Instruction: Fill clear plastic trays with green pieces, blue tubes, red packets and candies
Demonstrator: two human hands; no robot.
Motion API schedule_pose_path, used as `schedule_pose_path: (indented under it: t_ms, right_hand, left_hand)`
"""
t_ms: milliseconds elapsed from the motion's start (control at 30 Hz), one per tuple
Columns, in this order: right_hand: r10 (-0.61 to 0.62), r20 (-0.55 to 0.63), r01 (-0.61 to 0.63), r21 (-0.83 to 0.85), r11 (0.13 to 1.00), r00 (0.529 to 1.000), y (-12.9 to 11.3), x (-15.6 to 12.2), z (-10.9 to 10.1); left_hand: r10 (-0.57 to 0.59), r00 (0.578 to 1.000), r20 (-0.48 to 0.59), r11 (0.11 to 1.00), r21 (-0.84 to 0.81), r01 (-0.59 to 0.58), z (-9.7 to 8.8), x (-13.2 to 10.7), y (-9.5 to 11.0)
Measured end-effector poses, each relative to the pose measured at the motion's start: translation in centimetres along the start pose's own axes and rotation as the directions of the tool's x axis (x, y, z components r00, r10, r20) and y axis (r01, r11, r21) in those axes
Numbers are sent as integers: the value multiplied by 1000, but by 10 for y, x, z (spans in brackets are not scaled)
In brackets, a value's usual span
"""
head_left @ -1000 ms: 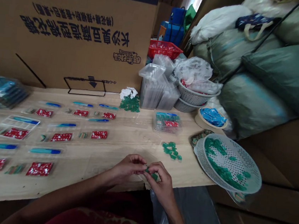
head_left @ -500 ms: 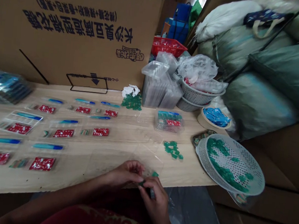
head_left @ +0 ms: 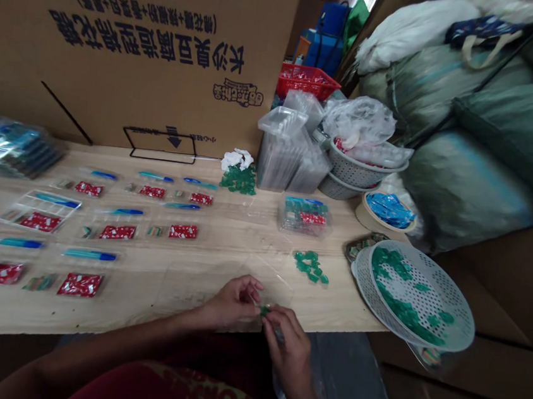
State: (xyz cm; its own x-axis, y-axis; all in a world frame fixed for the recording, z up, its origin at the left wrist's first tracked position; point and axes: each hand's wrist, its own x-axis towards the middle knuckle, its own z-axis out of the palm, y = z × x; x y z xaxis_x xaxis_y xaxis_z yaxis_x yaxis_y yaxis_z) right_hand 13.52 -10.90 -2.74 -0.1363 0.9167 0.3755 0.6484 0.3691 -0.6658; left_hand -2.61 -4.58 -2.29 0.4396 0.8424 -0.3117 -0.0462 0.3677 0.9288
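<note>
Red packets [head_left: 80, 285] lie on the table [head_left: 132, 299] at left; the left hand [head_left: 233, 302] meets a green piece [head_left: 264, 310] by the table's near edge, its grip impossible to tell; the right hand [head_left: 290, 342] appears pinched on that piece; the step looks like two-handed handling; the next move calls for a light, steady touch; loose green pieces [head_left: 307, 268] lie left of a sieve [head_left: 467, 309].

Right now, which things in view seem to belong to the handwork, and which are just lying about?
Likely belonging:
- small green piece between the left hand and right hand
- loose green pieces
- white colander holding more
- red packets, laid out

Likely just lying about:
- printed carton
- stuffed sacks
- patterned bag
</note>
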Motion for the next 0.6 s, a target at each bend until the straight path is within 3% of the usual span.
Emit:
schedule_pose_path:
  t_ms: [67, 167, 333, 600]
  right_hand:
    - [-16, 43, 20, -103, 994, 999, 9, 6, -4]
    - [-1, 109, 22, -190, 982, 994, 20, 13, -5]
    - [126, 135, -105, -148, 983, 983, 25, 20, -4]
    - [48, 182, -25, -128, 992, 982, 20, 22, -4]
  left_hand:
    - [109, 993, -40, 968, 233, -97, -3, 5, -3]
    - [178, 984, 8, 873, 460, -161, -9, 11, -8]
    - [215, 970, 110, 778, 581, -238, -12, 14, -12]
    - [194, 960, 200, 668, 691, -279, -12, 8, -6]
